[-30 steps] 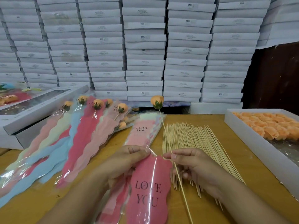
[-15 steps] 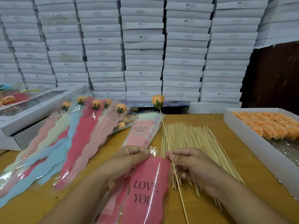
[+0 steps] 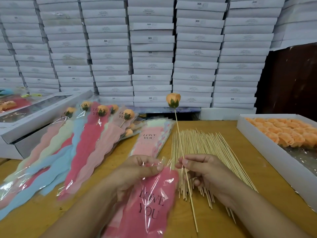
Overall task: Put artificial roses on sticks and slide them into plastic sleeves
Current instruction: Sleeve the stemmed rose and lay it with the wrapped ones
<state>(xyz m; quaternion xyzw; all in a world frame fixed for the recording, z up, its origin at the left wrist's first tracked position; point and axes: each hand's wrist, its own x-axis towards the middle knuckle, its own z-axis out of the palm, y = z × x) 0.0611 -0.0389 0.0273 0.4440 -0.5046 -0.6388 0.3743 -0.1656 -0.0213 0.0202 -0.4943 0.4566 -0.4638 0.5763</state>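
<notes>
My right hand (image 3: 204,172) pinches a thin wooden stick (image 3: 179,133) with an orange rose (image 3: 173,100) on its top end; the stick leans up and away from me. My left hand (image 3: 137,170) pinches the clear top edge of a red plastic sleeve (image 3: 151,206) printed "LOVE YOU", which lies over the table's near edge. The stick's lower end runs just right of the sleeve, outside it. A pile of bare sticks (image 3: 205,152) lies under my right hand. A flat stack of unfilled sleeves (image 3: 151,138) lies beyond my left hand.
Several sleeved roses (image 3: 89,138) fan out on the left of the wooden table (image 3: 240,169). A white box of orange rose heads (image 3: 283,133) stands at the right. White boxes (image 3: 34,117) sit at far left, and a wall of stacked white boxes (image 3: 154,57) stands behind.
The red sleeve has shifted slightly toward me and its top edge has parted a little between my fingers. The rose on its stick stays held in about the same place.
</notes>
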